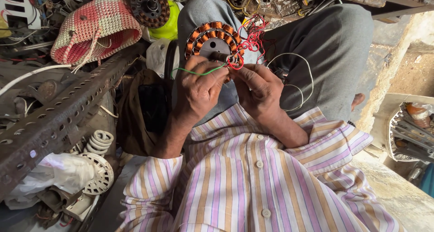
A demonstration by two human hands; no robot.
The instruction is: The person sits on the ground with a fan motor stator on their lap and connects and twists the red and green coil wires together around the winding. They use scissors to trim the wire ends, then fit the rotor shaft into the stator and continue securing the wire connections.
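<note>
A round fan stator [212, 38] with copper windings rests on my grey-trousered knee, its shaft pointing at me. Red wires [249, 41] bunch at its right side and a white wire [302, 80] loops over my thigh. My left hand [198, 88] pinches a thin green wire [195, 72] just below the stator. My right hand [258, 88] pinches the red wire ends beside it. The two hands' fingertips nearly touch in front of the windings.
A pink and white woven basket [97, 26] lies upper left, beside a second wound stator [150, 6] and a green object. A rusty perforated angle bar [58, 117] crosses the left side. White plastic fan parts [97, 168] and a brown bag [144, 110] sit lower left.
</note>
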